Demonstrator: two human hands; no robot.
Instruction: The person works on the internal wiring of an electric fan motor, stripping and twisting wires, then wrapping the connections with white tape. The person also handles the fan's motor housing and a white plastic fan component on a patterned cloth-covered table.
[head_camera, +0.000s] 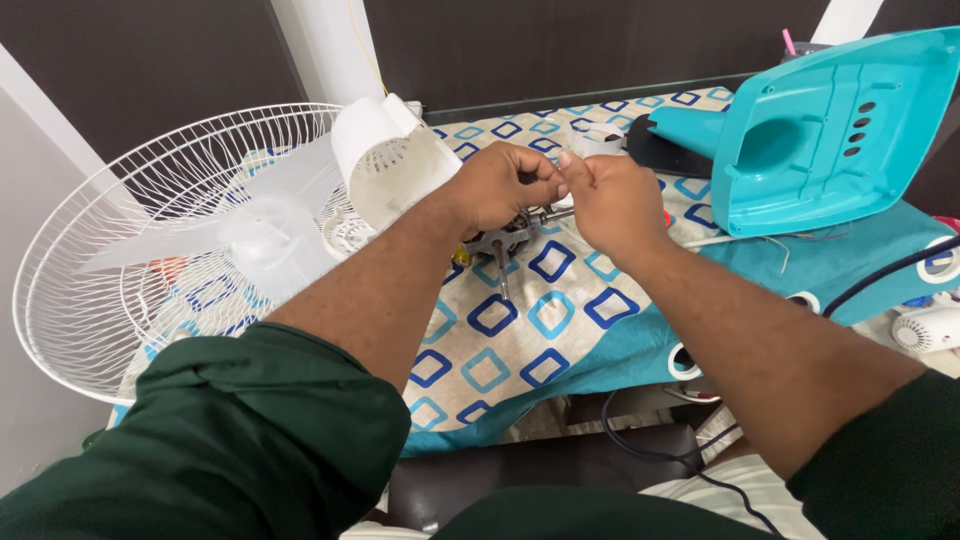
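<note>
Two hands meet over the middle of the table, and I log them first. Left hand (503, 185) is curled, fingers folded in toward the thumb in a narrow pinch; right hand (612, 203) faces it, thumb and forefinger drawn together the same way. Fingertips of both nearly touch at one spot. Something small and pale shows between them, but it is too small for me to tell what it is, or which hand has it.

Just below the hands sits the fan motor (508, 240), a dark metal block with a thin shaft sticking out toward the right hand. It lies on the patterned cloth (520, 330), cream with blue and teal squares. Whether either hand touches the motor I cannot tell; the left wrist covers part of it.

Left of the hands: white motor cover (392, 165), tilted, its open end facing the camera, resting against the wire fan guard (120, 230). Clear fan blades (250, 235) lie inside that guard.

Right of the hands: large teal plastic housing (830, 130) standing tilted on the cloth, well apart from the motor. Black cable (650, 450) hangs below the table edge. Both forearms wear dark green sleeves (250, 440).
</note>
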